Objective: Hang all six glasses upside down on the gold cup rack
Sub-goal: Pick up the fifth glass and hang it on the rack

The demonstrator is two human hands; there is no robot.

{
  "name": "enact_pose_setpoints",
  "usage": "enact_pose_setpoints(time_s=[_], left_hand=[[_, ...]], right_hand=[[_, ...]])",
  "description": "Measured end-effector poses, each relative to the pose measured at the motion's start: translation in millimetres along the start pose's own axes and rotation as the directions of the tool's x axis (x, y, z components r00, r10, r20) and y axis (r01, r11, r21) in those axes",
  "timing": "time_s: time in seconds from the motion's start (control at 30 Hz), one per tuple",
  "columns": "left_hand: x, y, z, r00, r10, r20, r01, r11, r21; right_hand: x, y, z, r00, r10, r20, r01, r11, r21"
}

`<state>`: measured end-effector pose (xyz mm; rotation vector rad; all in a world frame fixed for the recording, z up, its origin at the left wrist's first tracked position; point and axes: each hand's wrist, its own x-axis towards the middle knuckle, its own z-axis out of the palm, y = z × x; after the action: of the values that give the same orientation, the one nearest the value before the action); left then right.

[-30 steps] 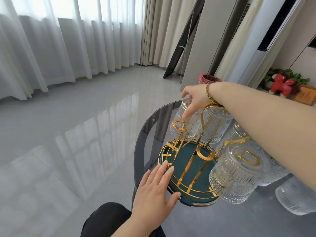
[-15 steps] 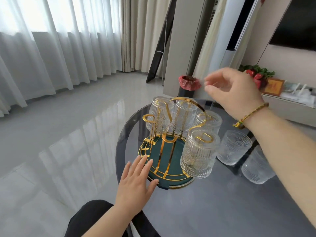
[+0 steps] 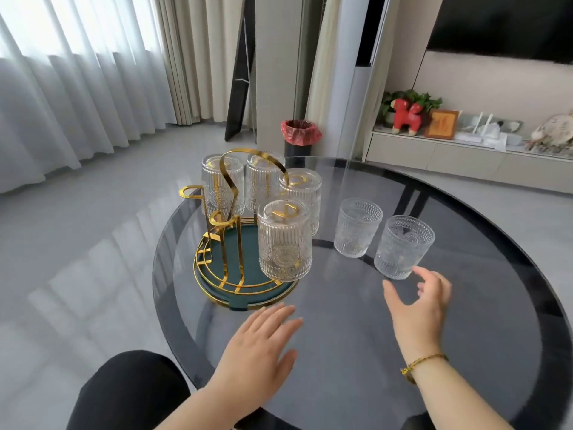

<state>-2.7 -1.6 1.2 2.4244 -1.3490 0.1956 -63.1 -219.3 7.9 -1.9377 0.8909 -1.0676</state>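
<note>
The gold cup rack (image 3: 228, 193) stands on its round green tray (image 3: 248, 301) at the left of the glass table. Several ribbed clear glasses hang on it upside down; the nearest one (image 3: 285, 240) is at the front right. Two more glasses stand upright on the table to the right: one further back (image 3: 358, 228) and one nearer (image 3: 403, 246). My right hand (image 3: 417, 305) is open, fingers spread, just below the nearer upright glass and not touching it. My left hand (image 3: 257, 352) is open and flat over the table just in front of the tray.
The round dark glass table (image 3: 356, 352) has its left edge close to the tray. Beyond it stand a bin with a red liner (image 3: 300, 135) and a low shelf (image 3: 465, 150) with a red toy and ornaments. Curtains line the left wall.
My right hand has left the top of the rack and come down to the nearer upright glass. My left hand has slid off the tray toward me. The view has shifted right.
</note>
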Motion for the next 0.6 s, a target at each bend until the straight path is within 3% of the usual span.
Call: enact_pose_setpoints(time_s=[0.07, 0.13, 0.27, 0.6], left_hand=[[9.4, 7.4, 7.9, 0.994, -0.047, 0.100, 0.055, 0.995, -0.077], [14.0, 3.9, 21.1, 0.990, -0.098, 0.099, 0.106, 0.992, -0.075], [19.4, -2.8, 32.8, 0.984, -0.137, 0.115, 0.141, 0.990, -0.029], [18.4, -6.3, 36.4, 0.987, -0.143, 0.077, 0.147, 0.988, -0.045]], right_hand=[[4.9, 12.6, -0.4, 0.994, 0.111, 0.018, -0.110, 0.993, -0.030], [14.4, 20.3, 1.1, 0.979, 0.191, 0.065, -0.186, 0.980, -0.070], [37.0, 25.6, 12.3, 0.964, 0.218, 0.153, -0.198, 0.971, -0.137], [59.5, 25.0, 34.5, 0.957, 0.289, 0.019, -0.286, 0.952, -0.110]])
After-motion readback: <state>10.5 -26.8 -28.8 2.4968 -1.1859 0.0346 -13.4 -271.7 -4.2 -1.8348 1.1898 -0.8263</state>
